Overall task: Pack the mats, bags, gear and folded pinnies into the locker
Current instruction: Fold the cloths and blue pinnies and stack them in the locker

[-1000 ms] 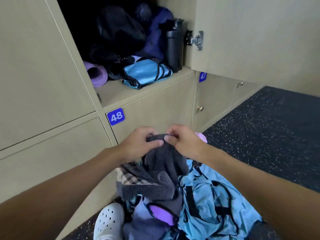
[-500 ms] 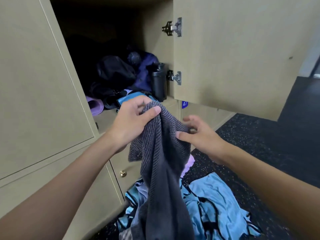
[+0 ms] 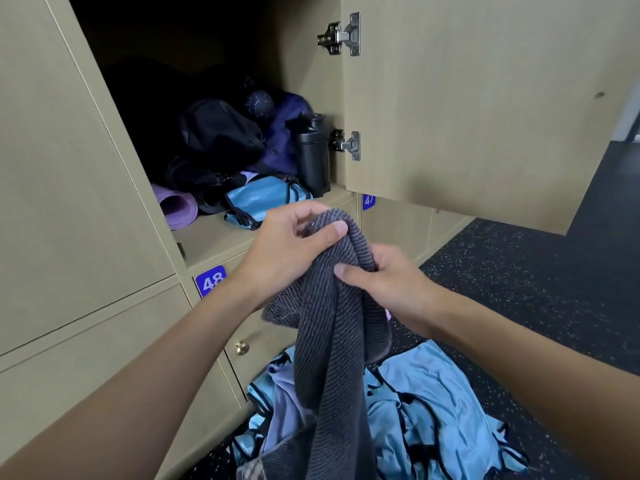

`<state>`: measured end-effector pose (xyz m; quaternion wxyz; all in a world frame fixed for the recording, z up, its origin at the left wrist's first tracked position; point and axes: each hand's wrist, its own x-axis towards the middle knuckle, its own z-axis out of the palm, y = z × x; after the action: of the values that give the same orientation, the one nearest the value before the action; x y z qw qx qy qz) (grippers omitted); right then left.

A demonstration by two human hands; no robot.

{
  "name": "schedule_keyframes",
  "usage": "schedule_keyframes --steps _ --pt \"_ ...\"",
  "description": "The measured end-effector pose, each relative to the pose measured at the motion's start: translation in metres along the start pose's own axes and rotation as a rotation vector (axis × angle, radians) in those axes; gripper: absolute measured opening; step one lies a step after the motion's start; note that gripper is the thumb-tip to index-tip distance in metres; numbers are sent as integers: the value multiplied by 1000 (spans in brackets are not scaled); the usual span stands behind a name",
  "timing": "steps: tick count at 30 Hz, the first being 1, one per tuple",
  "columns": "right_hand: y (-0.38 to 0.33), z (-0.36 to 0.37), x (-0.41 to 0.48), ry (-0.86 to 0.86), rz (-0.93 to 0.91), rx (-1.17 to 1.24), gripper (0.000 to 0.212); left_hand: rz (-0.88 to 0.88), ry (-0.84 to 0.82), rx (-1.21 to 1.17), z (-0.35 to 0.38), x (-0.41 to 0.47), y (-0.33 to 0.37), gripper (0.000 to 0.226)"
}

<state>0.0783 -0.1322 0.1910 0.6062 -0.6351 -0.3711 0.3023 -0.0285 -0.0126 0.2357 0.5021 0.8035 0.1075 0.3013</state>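
Observation:
A dark grey ribbed towel (image 3: 332, 358) hangs from both hands in front of the open locker (image 3: 221, 237). My left hand (image 3: 287, 251) pinches its top edge between thumb and fingers. My right hand (image 3: 388, 282) grips the cloth just below and to the right. Inside the locker lie a rolled purple mat (image 3: 175, 207), black bags (image 3: 214, 140), a navy bag (image 3: 280, 133), a black bottle (image 3: 313, 155) and a folded blue pinny (image 3: 263, 200). Loose blue pinnies (image 3: 433, 403) lie heaped on the floor beneath the towel.
The locker door (image 3: 485, 98) stands open to the right, its lower edge above my right arm. Closed lockers 48 (image 3: 211, 280) and 47 (image 3: 369, 200) sit under the shelf, one with a brass knob (image 3: 241, 347). Dark speckled floor (image 3: 536, 289) stretches to the right.
Both hands lifted the towel from the floor pile up to the shelf's height. My right hand, open beside the cloth half a second ago, now grips it.

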Motion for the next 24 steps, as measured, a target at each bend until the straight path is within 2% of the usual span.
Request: schedule_keyframes --steps 3,4,5,7,9,13,15,17,18,21,24 --pt "-17 -7 -1 142 -20 40 13 -217 -128 -35 1 -10 -20 50" --pt "-23 -10 -2 196 -27 86 14 -296 -171 -41 3 -15 -25 56" --pt "-29 -14 -1 248 -38 147 15 -347 -198 -34 5 -18 -31 54" --pt "-39 -20 -1 311 -64 241 17 -384 -181 -27 8 -19 -34 32" --pt "-40 -24 -2 257 -68 269 22 -403 -78 -118 10 -14 -28 17" --pt "-18 -20 -9 -37 1 229 63 -319 107 -358 16 -4 -9 14" --pt "-8 -13 -8 -49 -9 225 72 -261 225 -391 21 -3 -4 18" --pt "-5 -8 -4 47 -29 234 72 -286 300 -421 24 -5 -6 30" --pt "-5 -7 -2 99 -46 224 70 -332 259 -415 27 -8 -9 33" --pt "-6 -7 1 218 -88 168 62 -480 -51 -348 31 -22 -15 24" --pt "-7 -9 2 335 -65 210 60 -429 -181 -298 32 -27 -20 30"
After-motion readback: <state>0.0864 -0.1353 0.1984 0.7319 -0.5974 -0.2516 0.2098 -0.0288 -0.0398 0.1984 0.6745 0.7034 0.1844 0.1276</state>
